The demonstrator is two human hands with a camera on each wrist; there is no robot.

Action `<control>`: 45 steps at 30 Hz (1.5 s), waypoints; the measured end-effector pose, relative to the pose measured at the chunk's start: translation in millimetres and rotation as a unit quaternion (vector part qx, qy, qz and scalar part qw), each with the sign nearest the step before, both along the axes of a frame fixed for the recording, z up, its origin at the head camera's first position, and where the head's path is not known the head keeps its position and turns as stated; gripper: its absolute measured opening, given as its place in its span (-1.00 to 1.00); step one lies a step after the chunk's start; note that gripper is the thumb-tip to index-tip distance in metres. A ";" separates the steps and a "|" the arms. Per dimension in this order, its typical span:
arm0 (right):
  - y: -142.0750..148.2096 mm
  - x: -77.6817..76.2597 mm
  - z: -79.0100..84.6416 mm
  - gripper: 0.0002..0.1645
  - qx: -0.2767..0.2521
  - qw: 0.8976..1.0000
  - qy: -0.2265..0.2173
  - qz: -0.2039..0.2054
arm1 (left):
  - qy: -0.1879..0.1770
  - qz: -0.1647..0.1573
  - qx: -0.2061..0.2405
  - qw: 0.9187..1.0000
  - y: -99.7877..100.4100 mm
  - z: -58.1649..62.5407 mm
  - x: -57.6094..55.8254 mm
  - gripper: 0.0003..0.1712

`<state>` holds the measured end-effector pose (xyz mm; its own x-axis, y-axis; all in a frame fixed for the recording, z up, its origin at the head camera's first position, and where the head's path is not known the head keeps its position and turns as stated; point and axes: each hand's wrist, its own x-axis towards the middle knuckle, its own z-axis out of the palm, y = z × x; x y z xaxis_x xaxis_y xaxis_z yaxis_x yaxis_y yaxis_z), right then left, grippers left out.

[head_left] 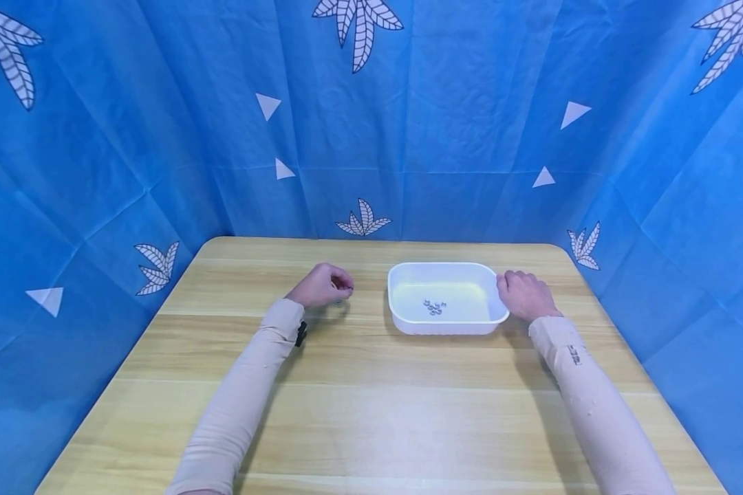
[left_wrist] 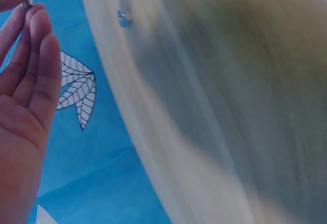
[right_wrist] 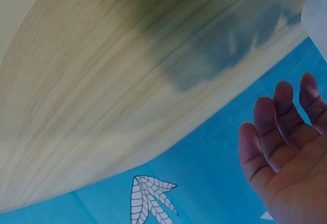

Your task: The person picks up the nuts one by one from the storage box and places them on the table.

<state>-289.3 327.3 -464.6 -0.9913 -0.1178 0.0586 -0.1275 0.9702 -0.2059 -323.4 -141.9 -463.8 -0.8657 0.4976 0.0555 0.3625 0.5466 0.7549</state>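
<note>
My left hand (head_left: 323, 286) is raised a little above the table, left of the white tray (head_left: 448, 327). Thumb and fingertips pinch a small silver piece (left_wrist: 27, 2) that looks like a metal nut. Another shiny piece (left_wrist: 123, 18) lies on the table below that hand, blurred in the left wrist view. Inside the tray, several similar small metal nuts (head_left: 435, 307) lie grouped left of the middle. At the tray's right end, my right hand (head_left: 526, 295) holds the rim with the thumb over it. Its other fingers (right_wrist: 265, 132) are loosely bent outside the tray; the thumb is out of the right wrist view.
The pale wooden table (head_left: 371, 412) has rounded far corners. A blue curtain (head_left: 470, 137) with white leaf and triangle prints hangs behind it and along both sides. Both forearms, in light sleeves (head_left: 241, 405), reach across the table from the near side.
</note>
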 end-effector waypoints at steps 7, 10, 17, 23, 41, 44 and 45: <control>-0.2 0.4 -0.3 -0.29 0.000 1.000 -0.001 -0.003 | 0.008 -0.001 -0.027 1.000 -4.5 -8.1 -3.8 -0.81; -0.3 0.3 -0.4 -0.30 0.000 1.000 0.000 -0.004 | 0.008 0.000 -0.042 0.999 -4.0 -10.9 -4.7 -0.82; 0.2 -1.5 -2.9 -0.28 0.000 1.000 0.003 -0.003 | 0.012 -0.007 -0.070 0.997 -3.2 -16.8 -7.3 -0.85; 1.1 -3.5 -4.2 -0.28 -0.003 1.000 0.006 -0.003 | 0.019 -0.016 -0.092 0.995 -1.6 -18.4 -5.2 -0.85; 2.5 -4.0 -5.4 -0.28 -0.004 1.000 0.006 -0.004 | 0.033 -0.024 -0.140 0.989 2.9 -24.6 -11.2 -0.90; 2.9 -3.6 -5.8 -0.30 -0.004 1.000 0.009 -0.004 | 0.026 -0.023 -0.140 0.990 3.2 -24.6 -11.5 -0.89; 3.0 -3.5 -6.1 -0.30 -0.005 1.000 0.010 -0.004 | 0.023 -0.023 -0.140 0.990 3.0 -24.9 -11.7 -0.89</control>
<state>-292.7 330.3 -470.7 -0.9908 -0.1095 0.0793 -0.1242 0.9690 -0.2135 -335.2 -138.9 -488.7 -0.8417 0.5375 -0.0517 0.4220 0.7145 0.5580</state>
